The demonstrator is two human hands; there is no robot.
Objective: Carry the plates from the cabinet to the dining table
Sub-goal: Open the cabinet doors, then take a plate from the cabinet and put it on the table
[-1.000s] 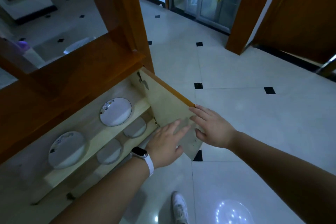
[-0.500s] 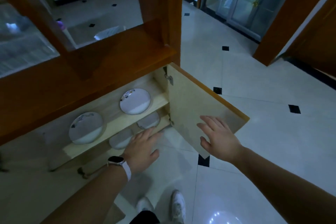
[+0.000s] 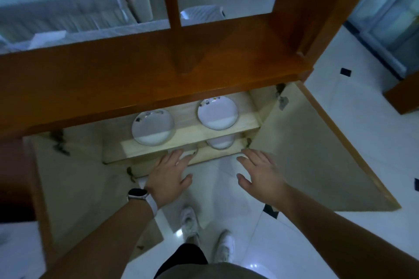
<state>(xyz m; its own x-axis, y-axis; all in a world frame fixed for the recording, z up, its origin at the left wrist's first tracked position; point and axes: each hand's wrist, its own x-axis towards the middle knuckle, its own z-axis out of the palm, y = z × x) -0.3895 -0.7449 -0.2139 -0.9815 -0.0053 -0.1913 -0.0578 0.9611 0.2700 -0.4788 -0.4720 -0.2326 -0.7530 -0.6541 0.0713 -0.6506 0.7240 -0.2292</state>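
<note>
Our left hand (image 3: 169, 174) and right hand (image 3: 258, 173) reach out, well apart, fingers straight, holding nothing. Just beyond our fingertips, the upper shelf (image 3: 192, 136) carries the left plate (image 3: 153, 127) and right plate (image 3: 217, 112); the lower plate (image 3: 220, 142) peeks out underneath, ahead of the gap between our hands.

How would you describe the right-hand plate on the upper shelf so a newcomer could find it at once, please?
Start at the open brown wooden cabinet; its pale wooden upper shelf carries a pair of plates. Yours is the round white plate on the right, nearest the right door's hinge, above a smaller white plate on the lower shelf.
</note>
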